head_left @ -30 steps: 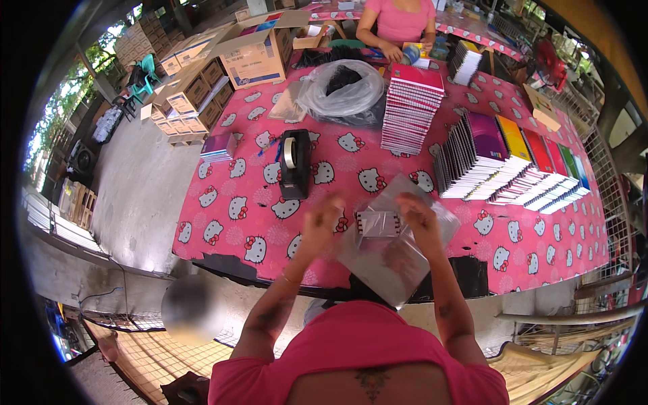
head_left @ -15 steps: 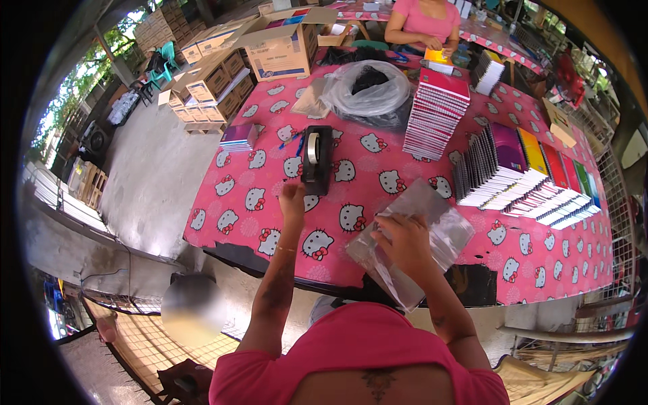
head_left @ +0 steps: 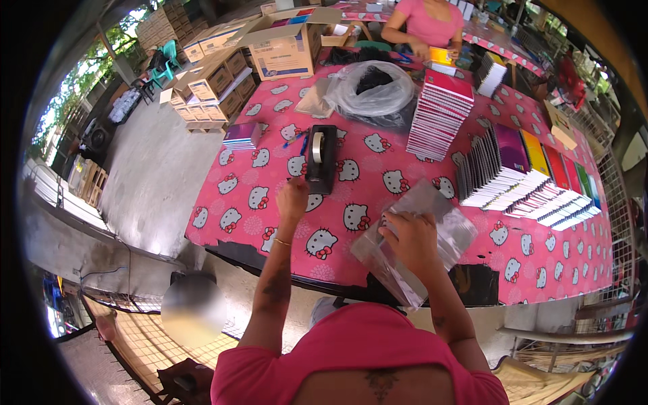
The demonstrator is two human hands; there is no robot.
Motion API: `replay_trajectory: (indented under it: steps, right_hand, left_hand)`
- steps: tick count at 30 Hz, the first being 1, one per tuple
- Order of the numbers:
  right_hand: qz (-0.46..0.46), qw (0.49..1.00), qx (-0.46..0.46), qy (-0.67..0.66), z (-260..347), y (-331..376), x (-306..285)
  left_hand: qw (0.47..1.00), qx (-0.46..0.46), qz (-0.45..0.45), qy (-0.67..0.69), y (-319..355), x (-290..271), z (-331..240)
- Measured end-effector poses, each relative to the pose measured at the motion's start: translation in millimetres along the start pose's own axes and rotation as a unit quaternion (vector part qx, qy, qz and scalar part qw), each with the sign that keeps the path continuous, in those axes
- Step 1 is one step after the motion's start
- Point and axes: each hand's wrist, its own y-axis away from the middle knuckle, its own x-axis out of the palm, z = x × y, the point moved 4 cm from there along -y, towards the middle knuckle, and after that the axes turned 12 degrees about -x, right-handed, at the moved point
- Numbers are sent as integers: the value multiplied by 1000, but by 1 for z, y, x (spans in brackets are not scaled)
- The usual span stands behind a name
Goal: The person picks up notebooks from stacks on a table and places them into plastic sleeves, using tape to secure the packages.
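Observation:
My left hand (head_left: pixel 292 200) is closed beside the near end of a black tape dispenser (head_left: pixel 322 165), which carries a roll of tape. Whether a strip of tape is between its fingertips is too small to make out. A pile of clear plastic sleeves (head_left: pixel 451 233) lies askew at the table's near edge, with one corner over the edge. On top of it rests my right hand (head_left: pixel 410 237), its thumb apart from the bent fingers. Just left of the dispenser are blue pens (head_left: pixel 295 140).
Tall notebook stacks (head_left: pixel 440 115) and rows of spiral notebooks (head_left: pixel 503 169) fill the right side. A coiled plastic bundle (head_left: pixel 371 91) lies at the back, near cardboard boxes (head_left: pixel 287 54). Small notebooks (head_left: pixel 241 137) sit at left. Across the table, a person (head_left: pixel 428 27) handles a yellow notebook.
My left hand stays by the dispenser's near end, and my right hand stays on the sleeves. The whole view has shifted slightly. The person opposite has moved a hand off the yellow notebook.

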Motion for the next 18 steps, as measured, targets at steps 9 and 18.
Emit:
replay_trajectory:
  steps: [9,18]
  right_hand:
    - [-12,1000,-10,-4,2,-1,-4]
    - [-121,990,65,19,-25,26,-64]
  left_hand:
    - [809,208,470,285,80,-10,-129]
    - [818,398,379,169,72,-14,-156]
